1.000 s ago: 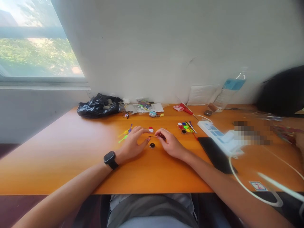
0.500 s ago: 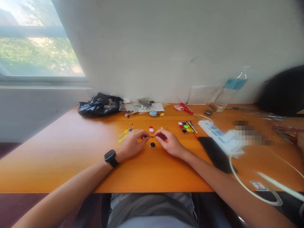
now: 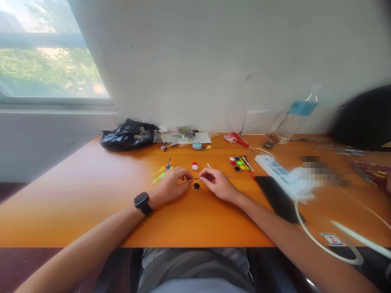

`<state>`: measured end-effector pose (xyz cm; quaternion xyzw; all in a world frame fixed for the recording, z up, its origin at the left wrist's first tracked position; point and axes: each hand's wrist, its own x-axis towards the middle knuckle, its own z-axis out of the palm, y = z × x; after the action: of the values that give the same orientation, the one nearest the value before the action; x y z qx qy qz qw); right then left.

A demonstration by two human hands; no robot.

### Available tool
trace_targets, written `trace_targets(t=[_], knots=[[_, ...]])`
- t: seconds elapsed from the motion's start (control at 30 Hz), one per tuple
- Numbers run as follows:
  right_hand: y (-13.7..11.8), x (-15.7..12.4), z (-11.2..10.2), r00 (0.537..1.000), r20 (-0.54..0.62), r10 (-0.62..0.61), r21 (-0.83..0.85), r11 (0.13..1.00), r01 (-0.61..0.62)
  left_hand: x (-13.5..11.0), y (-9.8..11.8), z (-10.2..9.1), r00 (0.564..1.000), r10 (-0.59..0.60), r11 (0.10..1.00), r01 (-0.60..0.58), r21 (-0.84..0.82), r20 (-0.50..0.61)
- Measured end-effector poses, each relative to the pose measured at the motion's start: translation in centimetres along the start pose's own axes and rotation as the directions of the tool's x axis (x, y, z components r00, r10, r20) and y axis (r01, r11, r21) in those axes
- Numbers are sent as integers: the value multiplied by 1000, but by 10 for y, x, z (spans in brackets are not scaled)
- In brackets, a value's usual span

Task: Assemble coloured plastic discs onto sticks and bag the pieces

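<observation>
Between my hands is a thin dark stick-like piece (image 3: 196, 178), held level just above the table. My left hand (image 3: 174, 181), with a black watch on its wrist, pinches the left end between thumb and fingertips. The right end is pinched by my right hand (image 3: 218, 184). A small round black piece (image 3: 196, 186) lies on the wood just below the stick. Beyond my fingers are a red disc (image 3: 194, 163) and a white disc (image 3: 195, 167). Yellow, green and purple thin plastic pieces (image 3: 168, 166) lie beside my left hand.
Coloured discs and sticks (image 3: 238, 163) lie right of my right hand. Farther right are a black phone (image 3: 276, 198), a white power strip (image 3: 271, 166) with cable and a plastic bottle (image 3: 295, 118). A black plastic bag (image 3: 126, 136) stands at the back; another person's hand shows at the right edge.
Both hands keep their pinch on the dark stick in nearly the same place. The stick sits very slightly higher, and the fingers have shifted a little.
</observation>
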<state>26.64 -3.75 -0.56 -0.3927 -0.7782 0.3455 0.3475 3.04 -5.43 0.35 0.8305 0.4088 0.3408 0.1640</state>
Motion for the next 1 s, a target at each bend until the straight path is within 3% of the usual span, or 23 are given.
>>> trace_targets(t=[0.47, 1.0], knots=[[3, -2, 3, 999, 36, 4, -13, 1000, -4, 0, -1, 7, 998, 35, 999, -35, -15, 54], [8, -3, 2, 995, 58, -76, -199, 976, 86, 0, -9, 15, 994, 61, 998, -62, 15, 88]])
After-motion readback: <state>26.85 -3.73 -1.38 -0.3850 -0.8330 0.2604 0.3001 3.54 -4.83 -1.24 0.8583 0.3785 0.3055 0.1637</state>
